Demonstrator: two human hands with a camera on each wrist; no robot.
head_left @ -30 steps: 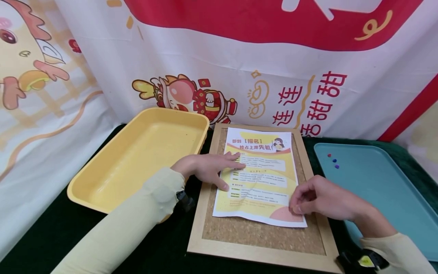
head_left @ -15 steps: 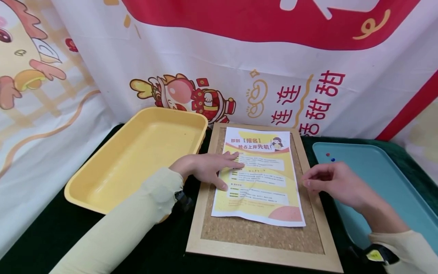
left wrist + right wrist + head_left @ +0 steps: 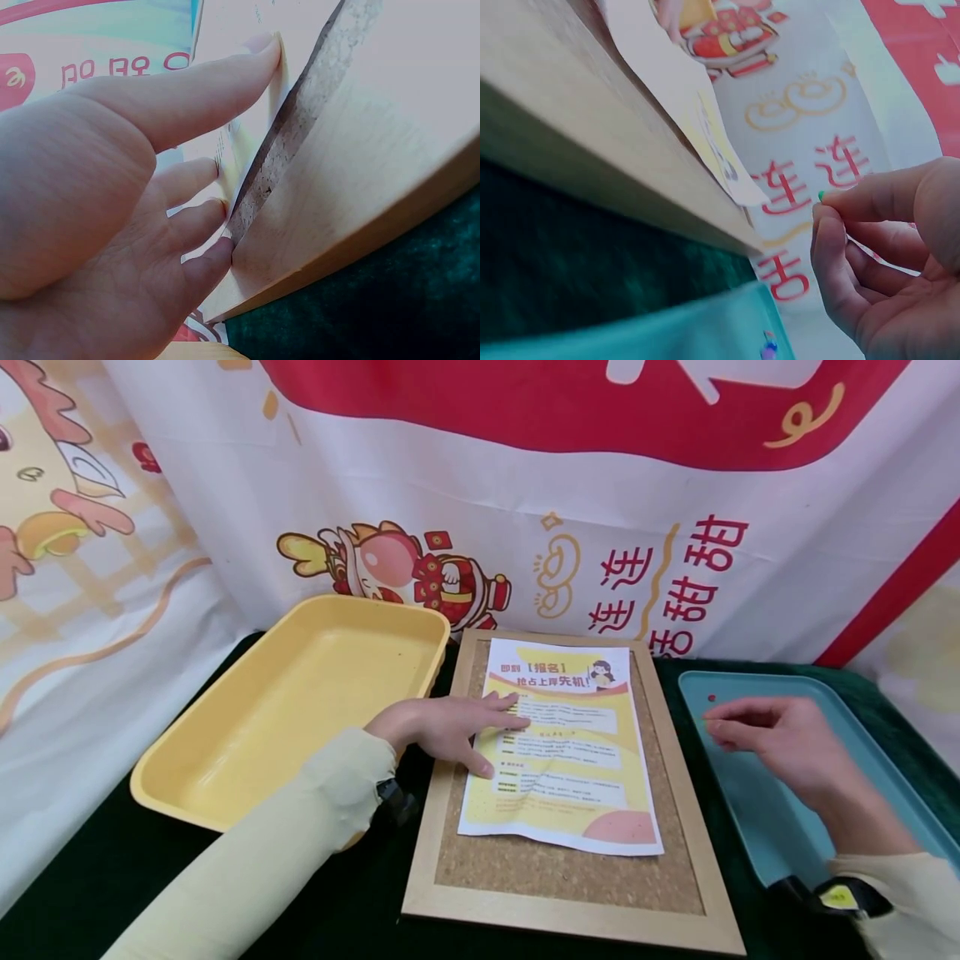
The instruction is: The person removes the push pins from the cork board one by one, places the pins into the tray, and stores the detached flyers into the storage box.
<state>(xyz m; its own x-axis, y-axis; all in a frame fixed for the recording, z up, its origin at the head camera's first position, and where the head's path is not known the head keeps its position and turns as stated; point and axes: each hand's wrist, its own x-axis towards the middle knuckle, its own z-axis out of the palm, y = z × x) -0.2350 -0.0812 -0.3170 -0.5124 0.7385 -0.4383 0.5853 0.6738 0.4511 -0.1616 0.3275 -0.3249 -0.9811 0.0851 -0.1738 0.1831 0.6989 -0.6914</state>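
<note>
A printed yellow-and-white poster [image 3: 562, 793] lies on a wood-framed cork board [image 3: 570, 881]. My left hand [image 3: 450, 727] rests on its left side with fingers spread; in the left wrist view, the thumb [image 3: 225, 90] and fingertips touch the sheet. Over the near-left part of the blue tray [image 3: 780, 835], my right hand [image 3: 795, 739] pinches a small green pushpin [image 3: 822, 196] between thumb and index finger, with only its green tip showing. A red pin [image 3: 712, 698] lies in the tray beyond the fingertips. The right wrist view shows blue and purple pins [image 3: 769, 346] there.
Left of the board stands a deep yellow basin [image 3: 300, 693], partly behind my left forearm. Dark green cloth [image 3: 322, 893] covers the table. A printed fabric banner [image 3: 420, 468] hangs right behind the board and containers.
My right hand has moved from the poster's lower right corner, up and right, to above the blue tray, now covering some pins. The left hand keeps its place on the poster.
</note>
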